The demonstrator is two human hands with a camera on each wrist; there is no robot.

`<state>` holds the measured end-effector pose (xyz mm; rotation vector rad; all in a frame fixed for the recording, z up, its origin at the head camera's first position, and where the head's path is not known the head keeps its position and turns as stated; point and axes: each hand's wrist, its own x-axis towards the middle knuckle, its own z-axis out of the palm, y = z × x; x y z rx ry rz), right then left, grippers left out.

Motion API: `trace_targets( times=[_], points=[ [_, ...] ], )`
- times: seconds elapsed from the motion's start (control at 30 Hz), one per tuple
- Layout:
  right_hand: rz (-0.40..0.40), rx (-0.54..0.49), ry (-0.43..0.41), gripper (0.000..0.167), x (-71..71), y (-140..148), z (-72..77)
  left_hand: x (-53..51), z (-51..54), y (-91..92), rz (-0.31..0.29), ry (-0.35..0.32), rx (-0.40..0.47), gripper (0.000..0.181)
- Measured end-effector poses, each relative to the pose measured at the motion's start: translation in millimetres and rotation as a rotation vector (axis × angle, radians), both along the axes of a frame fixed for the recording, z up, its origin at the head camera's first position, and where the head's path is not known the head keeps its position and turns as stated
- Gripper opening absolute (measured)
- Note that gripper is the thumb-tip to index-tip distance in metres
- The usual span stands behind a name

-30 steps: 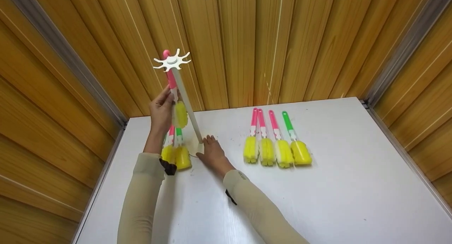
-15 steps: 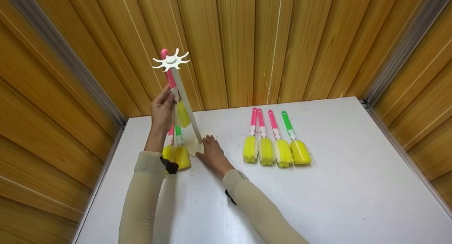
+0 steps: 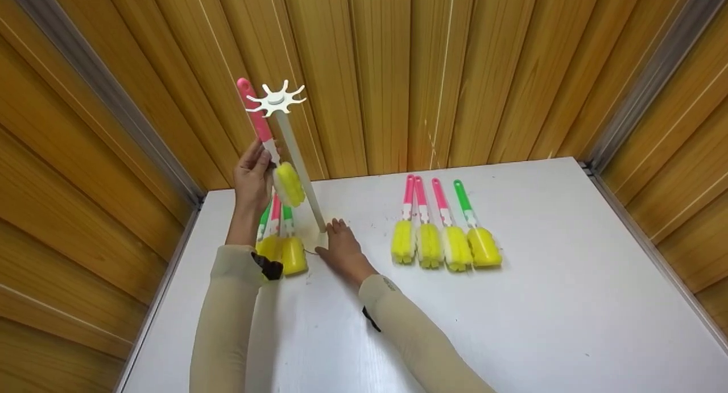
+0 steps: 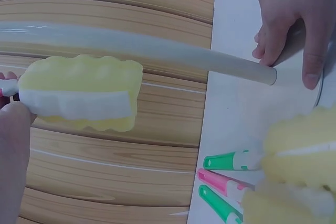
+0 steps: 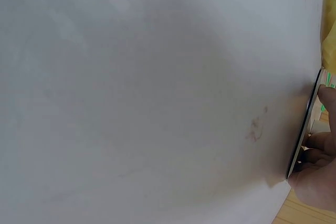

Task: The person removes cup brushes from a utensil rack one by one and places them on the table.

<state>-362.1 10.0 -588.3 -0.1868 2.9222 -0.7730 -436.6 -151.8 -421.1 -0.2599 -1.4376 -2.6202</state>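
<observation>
My left hand (image 3: 251, 180) pinches a sponge bottle brush (image 3: 289, 185) by the white neck below its pink handle, holding it sponge down. The handle's top is beside the left prongs of the white stand's star-shaped top (image 3: 276, 99). In the left wrist view the brush's yellow-and-white sponge (image 4: 79, 94) is apart from the pole (image 4: 157, 46). My right hand (image 3: 344, 247) rests on the round base (image 3: 314, 238) near the pole's foot, fingers mostly straight. The right wrist view shows its fingers at the base's edge (image 5: 304, 124).
Several sponge brushes, three pink-handled and one green-handled (image 3: 484, 246), lie on the white table right of the stand. Three more, one with a yellow sponge (image 3: 294, 256), lie left of the base, partly behind my left arm. Wood-look panel walls (image 3: 381, 80) enclose the table.
My left hand has moved slightly left with the brush. The handle's top has shifted left, from behind the star top to beside it. My right hand has stayed on the base.
</observation>
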Motion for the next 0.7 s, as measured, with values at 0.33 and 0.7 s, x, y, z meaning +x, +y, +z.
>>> trace_targets(
  times=[0.33, 0.7],
  points=[
    [-0.013, -0.033, -0.008, 0.073, 0.4, 1, -0.2, 3.4, 0.7, -10.1, 0.045, 0.089, -0.132, 0.040],
    [-0.001, 0.008, 0.006, 0.072, 2.6, 1, 2.1, 8.3, -6.3, -20.5, 0.025, 0.032, -0.200, 0.045]
  ],
)
